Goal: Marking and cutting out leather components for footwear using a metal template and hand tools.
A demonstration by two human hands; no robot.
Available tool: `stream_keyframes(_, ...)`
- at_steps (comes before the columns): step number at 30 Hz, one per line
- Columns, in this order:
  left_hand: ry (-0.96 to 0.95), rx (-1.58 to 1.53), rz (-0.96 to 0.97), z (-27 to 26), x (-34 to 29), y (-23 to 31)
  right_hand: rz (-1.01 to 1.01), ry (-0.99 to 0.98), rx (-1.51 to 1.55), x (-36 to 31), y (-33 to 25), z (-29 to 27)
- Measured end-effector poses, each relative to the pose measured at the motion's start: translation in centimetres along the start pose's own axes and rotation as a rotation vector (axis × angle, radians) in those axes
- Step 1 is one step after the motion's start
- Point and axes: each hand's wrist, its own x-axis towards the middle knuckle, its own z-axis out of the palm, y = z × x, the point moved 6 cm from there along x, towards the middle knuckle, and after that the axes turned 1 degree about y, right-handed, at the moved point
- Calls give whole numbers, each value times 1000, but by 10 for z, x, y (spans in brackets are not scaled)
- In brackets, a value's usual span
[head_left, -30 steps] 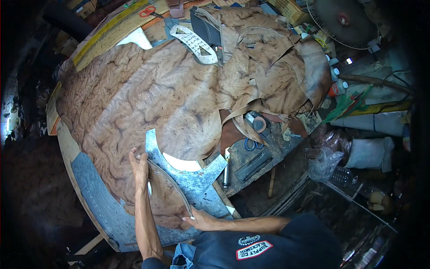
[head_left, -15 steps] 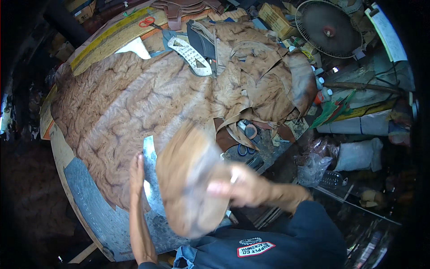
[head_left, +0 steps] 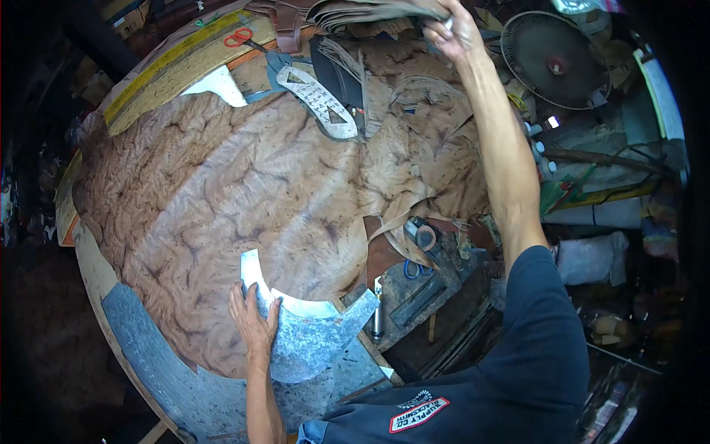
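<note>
My left hand [head_left: 255, 318] lies with fingers spread on a curved, silvery-grey sheet template [head_left: 314, 348], which rests across the leather hide and the grey tabletop. Its inner curve shines white. Beneath my fingers spreads a large wrinkled brown hide [head_left: 244, 185]. At the far edge, my right hand [head_left: 452, 33], arm stretched out, is closed on the end of some brown leather pieces [head_left: 377, 11], layered like a stack and partly cut off by the picture's top. How many of these layers it grips cannot be seen.
A white marked template [head_left: 318, 100] lies on the hide's far side, with orange-handled scissors [head_left: 240, 37] beyond it. Crumpled leather [head_left: 429, 133] covers the right. Blue-handled scissors [head_left: 418, 268] and a roll of tape [head_left: 425, 237] sit nearer. A round fan [head_left: 556, 63] stands far right.
My right hand has swung from near my body to the far edge, taking the leather piece off the template. My left hand now rests on the template, whose curve shows.
</note>
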Motion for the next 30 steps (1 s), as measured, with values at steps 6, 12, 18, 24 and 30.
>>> stream_keyframes(6,-31,-27,-32,7,4,3,427,741,-414,-56,120,-223)
stream_keyframes(12,-10,-14,-42,0,1,-4,429,847,-351,-71,159,-226)
stream_keyframes(18,36,-37,-24,0,3,-2,529,681,-220,-72,146,-206)
stream_keyframes(24,-16,-33,-33,9,9,-1,503,696,-136,-74,171,-212)
stream_keyframes(30,-22,-24,-47,4,-2,-5,296,808,-136,-29,161,-221)
